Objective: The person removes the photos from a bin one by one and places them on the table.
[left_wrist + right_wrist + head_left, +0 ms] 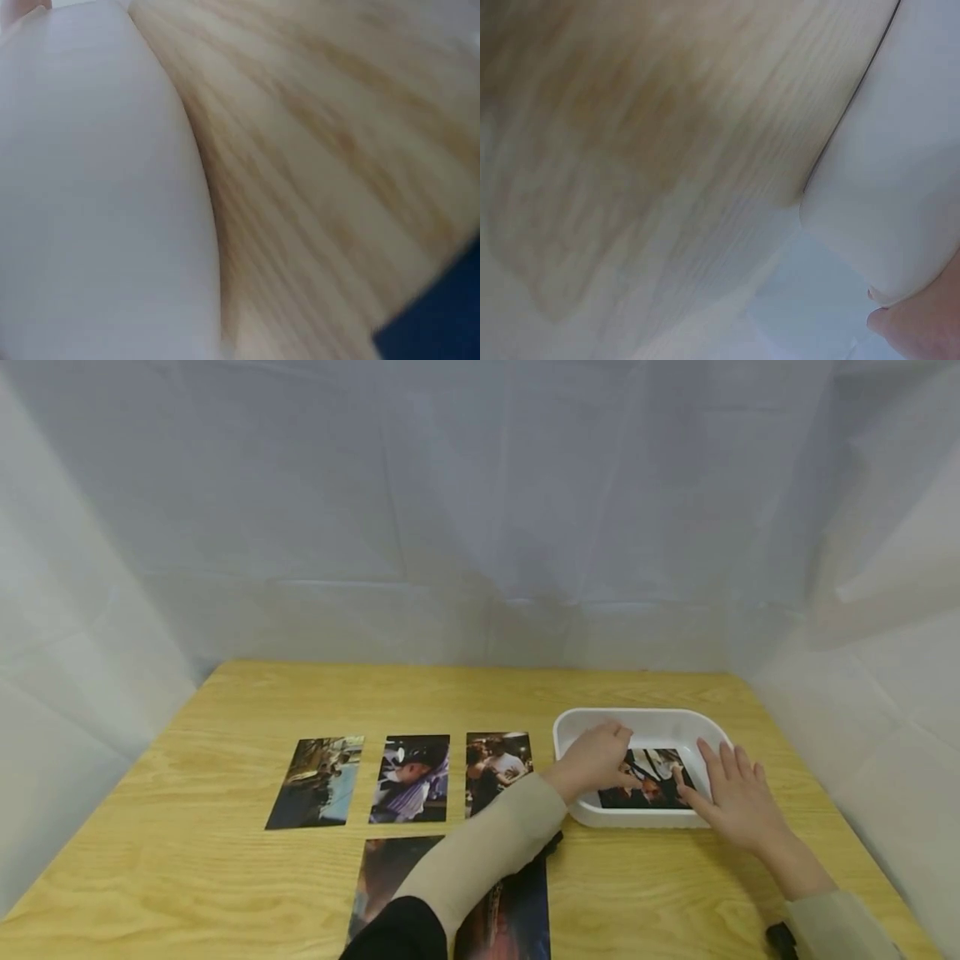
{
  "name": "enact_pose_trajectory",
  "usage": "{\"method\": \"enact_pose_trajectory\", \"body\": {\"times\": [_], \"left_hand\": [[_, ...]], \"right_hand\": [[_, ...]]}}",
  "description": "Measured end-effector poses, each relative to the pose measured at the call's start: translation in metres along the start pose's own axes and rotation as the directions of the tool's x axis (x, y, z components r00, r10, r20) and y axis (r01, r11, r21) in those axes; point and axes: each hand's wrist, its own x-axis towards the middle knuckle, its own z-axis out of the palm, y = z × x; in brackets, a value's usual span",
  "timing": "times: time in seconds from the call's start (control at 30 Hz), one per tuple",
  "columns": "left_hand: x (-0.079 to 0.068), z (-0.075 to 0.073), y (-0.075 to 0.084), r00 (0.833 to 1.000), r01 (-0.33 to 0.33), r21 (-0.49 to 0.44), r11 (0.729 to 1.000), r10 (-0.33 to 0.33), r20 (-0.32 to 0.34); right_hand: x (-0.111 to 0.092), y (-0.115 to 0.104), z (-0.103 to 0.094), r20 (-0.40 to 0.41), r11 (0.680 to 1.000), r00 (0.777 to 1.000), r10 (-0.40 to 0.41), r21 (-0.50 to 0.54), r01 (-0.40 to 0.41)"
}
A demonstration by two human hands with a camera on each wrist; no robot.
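Observation:
A white tray [637, 817] stands at the right of the table, with a dark photo print [654, 767] lying inside it. My left hand [596, 758] reaches over the tray's left side, its thumb at the print's left part. At the right rim my right hand [738, 802] has its fingers spread, with the thumb near the print's right edge. Whether either thumb presses on the print, I cannot tell. Both wrist views mostly show the tray's outer wall, with a bit of the right hand [926, 322] at the right wrist view's corner.
Left of the tray, three photo prints lie in a row: a left one [317, 781], a middle one [411, 779] and a right one [498, 762] partly under my left sleeve [487, 852]. Nearer, more dark printed paper [517, 910] is partly covered. White sheeting [450, 510] surrounds the wooden table [187, 860].

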Motion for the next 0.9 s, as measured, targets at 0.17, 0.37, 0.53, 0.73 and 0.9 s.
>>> {"method": "enact_pose_trajectory", "body": {"times": [0.17, 0.37, 0.53, 0.73, 0.9], "left_hand": [[0.003, 0.008, 0.002, 0.993, 0.014, 0.076, 0.997, -0.023, 0.116], [0.005, 0.014, 0.002, 0.964, 0.075, 0.064, 0.995, -0.089, 0.25], [0.005, 0.015, 0.001, 0.953, 0.093, 0.086, 0.992, -0.114, 0.28], [0.005, 0.015, 0.001, 0.965, 0.103, 0.055, 0.993, -0.113, 0.236], [0.006, 0.011, 0.001, 0.983, 0.123, -0.007, 0.992, -0.121, 0.141]], "right_hand": [[0.0, 0.0, -0.001, 0.001, 1.0, 1.0, -0.004, 0.013, 0.004], [-0.001, 0.002, 0.001, -0.022, 1.0, 1.0, -0.013, 0.001, 0.013], [-0.001, 0.003, 0.003, -0.013, 1.0, 1.0, -0.01, 0.008, 0.01], [-0.001, 0.001, 0.001, -0.01, 1.0, 1.0, -0.005, 0.018, 0.005], [-0.001, 0.0, -0.001, -0.009, 1.0, 1.0, -0.002, 0.017, 0.003]]}}
